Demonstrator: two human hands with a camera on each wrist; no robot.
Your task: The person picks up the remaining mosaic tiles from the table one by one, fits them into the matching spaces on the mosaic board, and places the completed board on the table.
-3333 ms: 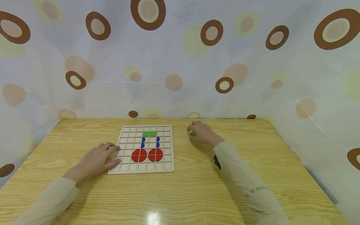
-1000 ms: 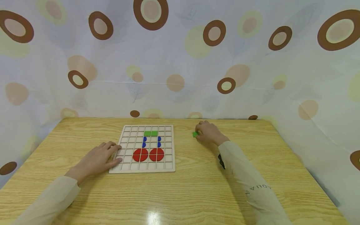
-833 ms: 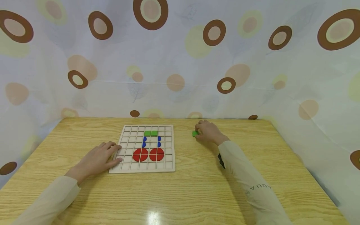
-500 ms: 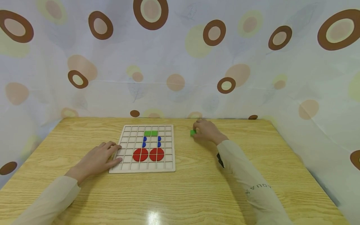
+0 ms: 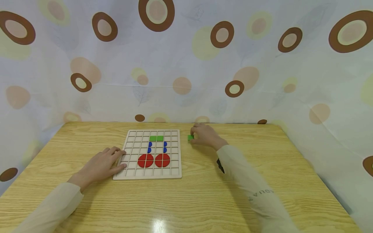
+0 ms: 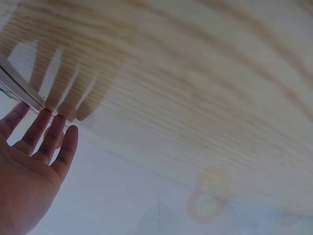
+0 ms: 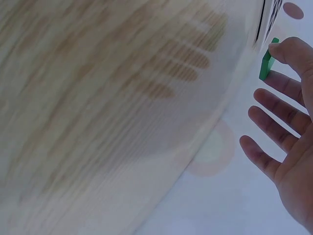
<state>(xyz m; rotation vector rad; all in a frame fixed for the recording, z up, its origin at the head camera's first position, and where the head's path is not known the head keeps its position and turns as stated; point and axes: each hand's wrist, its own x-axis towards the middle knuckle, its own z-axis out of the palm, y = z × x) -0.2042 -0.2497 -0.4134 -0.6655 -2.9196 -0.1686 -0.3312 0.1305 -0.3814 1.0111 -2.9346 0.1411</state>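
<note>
A pale wooden grid board (image 5: 134,168) lies on the table, left of centre. Two green squares (image 5: 156,138) sit side by side near its top, with blue half-circles (image 5: 150,147) in two columns below. Under them are two red discs (image 5: 145,160), each made up of smaller pieces. My left hand (image 5: 100,165) rests on the board's left edge with relaxed fingers; in the left wrist view the fingertips meet that edge. Just right of the board, my right hand (image 5: 205,136) pinches a green square tile (image 7: 267,62) between thumb and index finger, its other fingers spread.
The wooden table (image 5: 163,204) runs back to a wall covering (image 5: 186,58) printed with brown rings and pale circles. Similar covering closes in the left and right sides. A dark item (image 5: 220,165) shows at the right sleeve cuff.
My right hand turned the green tile in its fingertips, then carried it leftward to near the board's right edge. The left hand has stayed on the board, and the pieces there are unchanged.
</note>
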